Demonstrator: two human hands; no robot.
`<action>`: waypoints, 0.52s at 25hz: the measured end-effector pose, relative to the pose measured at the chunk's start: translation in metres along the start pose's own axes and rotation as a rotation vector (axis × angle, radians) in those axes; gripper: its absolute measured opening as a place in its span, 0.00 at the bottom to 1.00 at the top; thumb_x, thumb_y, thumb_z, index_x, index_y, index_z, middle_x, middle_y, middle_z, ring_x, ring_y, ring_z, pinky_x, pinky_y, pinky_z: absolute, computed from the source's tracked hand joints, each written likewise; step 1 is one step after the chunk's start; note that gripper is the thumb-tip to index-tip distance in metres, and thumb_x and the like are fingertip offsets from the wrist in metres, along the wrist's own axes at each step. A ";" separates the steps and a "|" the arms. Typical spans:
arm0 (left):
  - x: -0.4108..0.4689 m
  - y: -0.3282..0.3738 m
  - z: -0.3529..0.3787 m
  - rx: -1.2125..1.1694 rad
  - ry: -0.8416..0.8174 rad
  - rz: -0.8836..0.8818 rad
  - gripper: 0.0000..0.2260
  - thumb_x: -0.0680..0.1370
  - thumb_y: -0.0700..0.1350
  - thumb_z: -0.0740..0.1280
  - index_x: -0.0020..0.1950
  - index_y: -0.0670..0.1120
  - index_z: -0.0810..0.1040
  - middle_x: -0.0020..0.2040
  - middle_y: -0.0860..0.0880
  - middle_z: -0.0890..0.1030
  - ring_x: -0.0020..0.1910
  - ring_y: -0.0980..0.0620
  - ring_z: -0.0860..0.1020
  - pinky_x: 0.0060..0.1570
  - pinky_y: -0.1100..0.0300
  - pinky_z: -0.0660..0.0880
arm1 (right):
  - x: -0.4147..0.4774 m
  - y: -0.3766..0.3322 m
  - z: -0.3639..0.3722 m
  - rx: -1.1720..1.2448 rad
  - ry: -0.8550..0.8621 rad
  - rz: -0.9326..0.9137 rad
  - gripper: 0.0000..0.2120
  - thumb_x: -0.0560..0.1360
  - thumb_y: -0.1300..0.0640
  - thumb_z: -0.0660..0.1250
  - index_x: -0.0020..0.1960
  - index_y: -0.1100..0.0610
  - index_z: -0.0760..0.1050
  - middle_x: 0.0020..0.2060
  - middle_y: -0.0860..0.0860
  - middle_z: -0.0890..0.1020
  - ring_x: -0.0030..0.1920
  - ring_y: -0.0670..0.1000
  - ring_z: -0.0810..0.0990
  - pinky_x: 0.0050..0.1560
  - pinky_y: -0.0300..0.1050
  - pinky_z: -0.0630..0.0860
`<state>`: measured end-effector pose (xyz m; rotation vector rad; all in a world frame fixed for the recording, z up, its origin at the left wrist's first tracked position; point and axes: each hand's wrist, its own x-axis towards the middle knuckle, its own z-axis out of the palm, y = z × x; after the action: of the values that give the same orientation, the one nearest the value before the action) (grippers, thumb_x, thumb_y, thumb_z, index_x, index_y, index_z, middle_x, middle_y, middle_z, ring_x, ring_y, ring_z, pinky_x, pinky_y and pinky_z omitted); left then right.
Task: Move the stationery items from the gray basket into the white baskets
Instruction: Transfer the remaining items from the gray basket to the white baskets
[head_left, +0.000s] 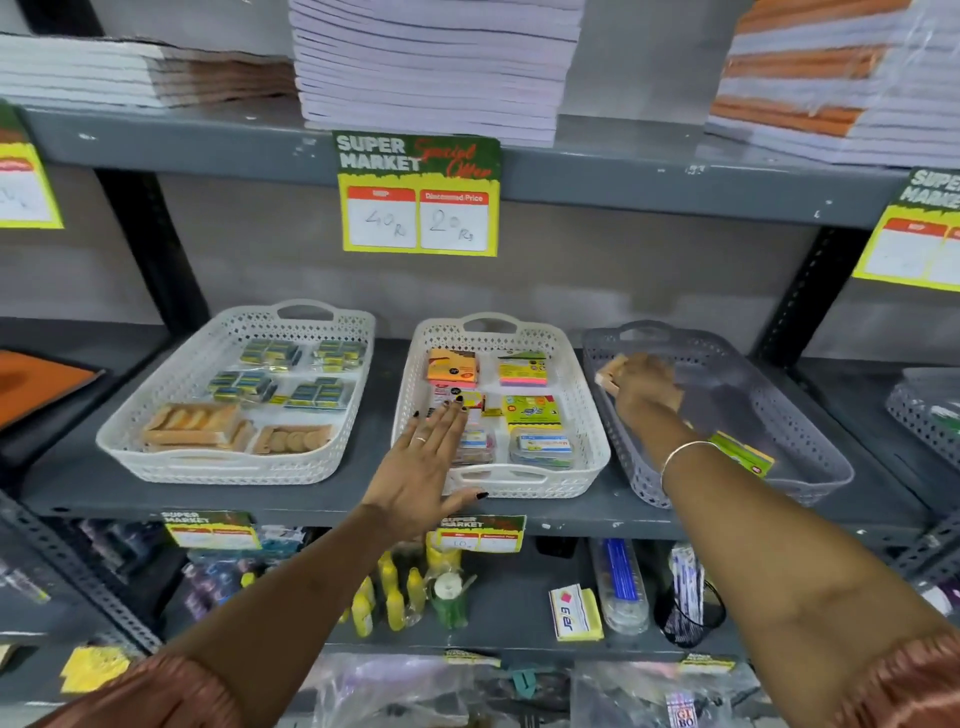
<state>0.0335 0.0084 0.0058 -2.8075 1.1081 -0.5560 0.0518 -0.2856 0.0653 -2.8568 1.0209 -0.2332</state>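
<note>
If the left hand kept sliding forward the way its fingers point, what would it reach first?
Probably the small red-and-yellow packet in the middle white basket, just beyond the left hand; depth is uncertain.

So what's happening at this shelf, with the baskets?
A person is sorting small stationery on a shop shelf. The right hand reaches into the gray basket and holds a tan packet at its far end; a green pack lies nearer. The left hand lies open over the front of the middle white basket, which holds sticky-note pads. The left white basket holds similar tan packets and blue-and-yellow packs.
</note>
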 end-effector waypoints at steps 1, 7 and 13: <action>-0.007 -0.013 -0.003 -0.010 -0.001 -0.047 0.38 0.74 0.67 0.38 0.73 0.39 0.48 0.74 0.42 0.53 0.72 0.48 0.50 0.71 0.50 0.45 | -0.002 -0.024 -0.008 0.041 0.020 -0.035 0.19 0.79 0.61 0.56 0.69 0.62 0.64 0.67 0.60 0.70 0.69 0.60 0.67 0.63 0.56 0.71; -0.079 -0.129 -0.010 0.006 -0.087 -0.351 0.41 0.74 0.67 0.40 0.70 0.35 0.62 0.70 0.38 0.66 0.68 0.41 0.65 0.66 0.45 0.61 | -0.057 -0.180 -0.019 0.250 0.036 -0.418 0.22 0.74 0.53 0.67 0.64 0.60 0.67 0.62 0.59 0.74 0.67 0.61 0.69 0.59 0.55 0.74; -0.117 -0.179 -0.004 0.058 -0.148 -0.402 0.41 0.74 0.68 0.39 0.69 0.37 0.65 0.68 0.38 0.69 0.67 0.40 0.67 0.62 0.44 0.67 | -0.136 -0.289 0.018 0.254 -0.317 -0.872 0.19 0.74 0.48 0.68 0.58 0.60 0.76 0.60 0.58 0.79 0.61 0.58 0.77 0.47 0.41 0.76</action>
<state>0.0689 0.2190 0.0090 -2.9715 0.4941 -0.3874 0.1311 0.0243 0.0747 -2.7666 -0.3201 0.0381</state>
